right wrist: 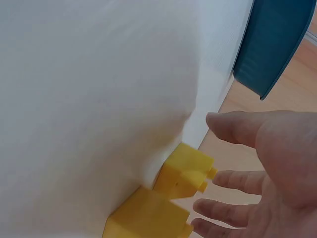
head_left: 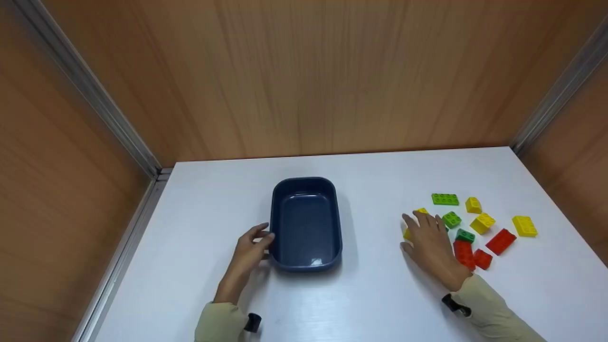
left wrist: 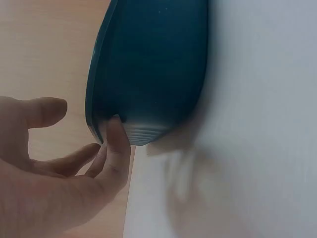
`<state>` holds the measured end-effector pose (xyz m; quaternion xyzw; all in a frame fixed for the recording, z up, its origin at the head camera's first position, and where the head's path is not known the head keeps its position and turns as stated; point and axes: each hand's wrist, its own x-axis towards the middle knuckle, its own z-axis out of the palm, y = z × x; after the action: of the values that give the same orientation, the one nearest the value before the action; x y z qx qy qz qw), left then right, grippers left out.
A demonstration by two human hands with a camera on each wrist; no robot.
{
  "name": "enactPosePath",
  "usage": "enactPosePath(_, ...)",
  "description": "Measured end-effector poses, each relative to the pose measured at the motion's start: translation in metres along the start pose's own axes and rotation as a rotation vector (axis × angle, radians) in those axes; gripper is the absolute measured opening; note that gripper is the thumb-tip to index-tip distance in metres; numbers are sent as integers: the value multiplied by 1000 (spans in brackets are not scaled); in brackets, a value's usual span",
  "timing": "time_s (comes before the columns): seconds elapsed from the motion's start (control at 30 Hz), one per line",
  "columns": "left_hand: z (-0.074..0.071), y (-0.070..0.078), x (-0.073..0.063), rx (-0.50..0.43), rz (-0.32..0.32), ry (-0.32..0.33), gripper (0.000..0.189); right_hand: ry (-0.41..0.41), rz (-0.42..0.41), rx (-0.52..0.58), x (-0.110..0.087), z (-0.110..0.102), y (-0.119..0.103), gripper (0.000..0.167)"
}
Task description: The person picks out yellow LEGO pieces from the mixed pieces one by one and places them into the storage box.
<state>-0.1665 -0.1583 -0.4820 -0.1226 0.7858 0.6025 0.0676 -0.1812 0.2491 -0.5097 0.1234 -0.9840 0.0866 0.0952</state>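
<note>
With 12 at the far edge of the table (head_left: 213, 204), my right hand (head_left: 430, 244) hangs, fingers wide and gripping nothing, by two yellow blocks (right wrist: 146, 215) at 3 o'clock from the blue tray (head_left: 306, 228); I'd best bring thumb and fingertips astride one block before squeezing, while my left hand (head_left: 249, 249), thumb spread, fingertip touching the tray's 8 o'clock side, steadies lightly; the tray's long axis runs 12 to 6, the blocks' studs point up
</note>
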Motion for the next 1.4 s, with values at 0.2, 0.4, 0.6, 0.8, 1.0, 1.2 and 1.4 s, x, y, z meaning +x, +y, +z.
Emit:
enactPosePath(0.2,-2,1,2,-7,10,2,44,-4,-1,-1,0,-2,7,60)
enactPosePath(0.4,-4,1,4,-9,0,-4,44,-6,9,-23,-1,-4,11,54)
enactPosePath(0.6,-5,0,5,-26,-13,-11,44,-8,14,-36,1,-3,13,54)
enactPosePath(0.8,-6,-2,6,-40,-22,-16,43,0,21,-8,4,-3,13,46)
enactPosePath(1.0,-7,-2,7,-52,-17,-24,44,32,6,20,6,-3,14,39)
enactPosePath(1.2,-7,-2,6,-58,-9,-30,44,11,20,44,7,-6,11,39)
enactPosePath(1.4,-7,-2,8,-58,-12,-33,44,15,22,61,11,-11,6,39)
